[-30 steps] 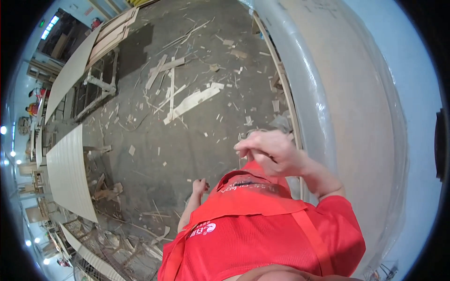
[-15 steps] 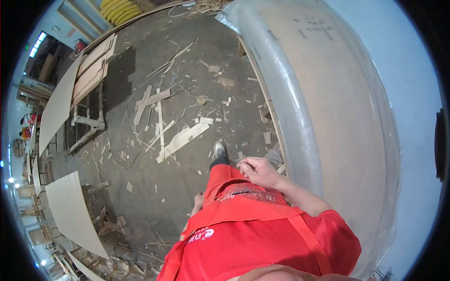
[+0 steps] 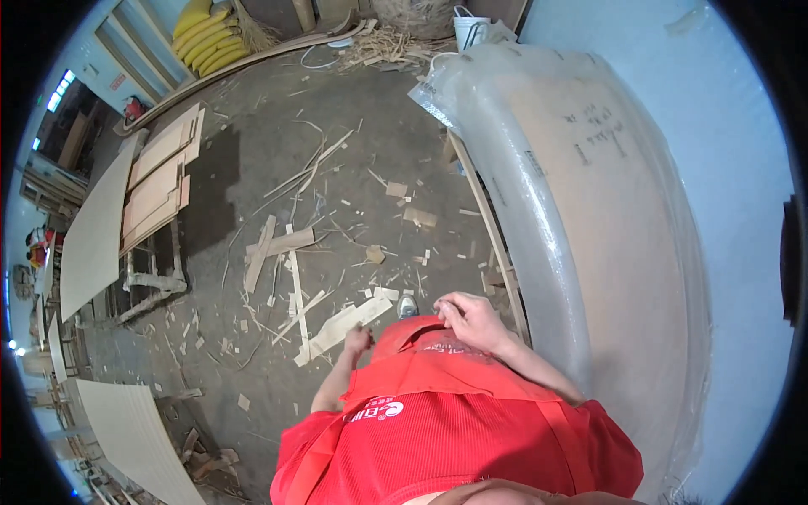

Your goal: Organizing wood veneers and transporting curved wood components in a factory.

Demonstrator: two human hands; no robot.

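Note:
My right hand (image 3: 475, 321) is raised in front of the red apron (image 3: 429, 366), its fingers curled in and the thumb against them. Anything inside that grip is hidden or too small to make out. Low at my left side, my left hand (image 3: 359, 339) is loosely closed, with no object showing in it. Beyond it on the floor lies a pale wood offcut (image 3: 343, 331). To the right of my right hand is a large board stack (image 3: 606, 244) wrapped in clear plastic film; my hand is apart from it. One shoe (image 3: 407, 306) shows ahead of me.
Wood strips (image 3: 278, 244) and scraps litter the floor ahead. At left, thin panels (image 3: 160, 185) rest on a rough stand (image 3: 156, 282), with another pale panel (image 3: 130, 429) nearer. Yellow sacks (image 3: 206, 38), a shavings heap (image 3: 383, 46) and a white bucket (image 3: 470, 30) are at the back.
I have stepped forward along the wrapped stack, and the view has tilted up to show the back wall area. My left hand has swung forward from beside the apron; my right stays raised and curled.

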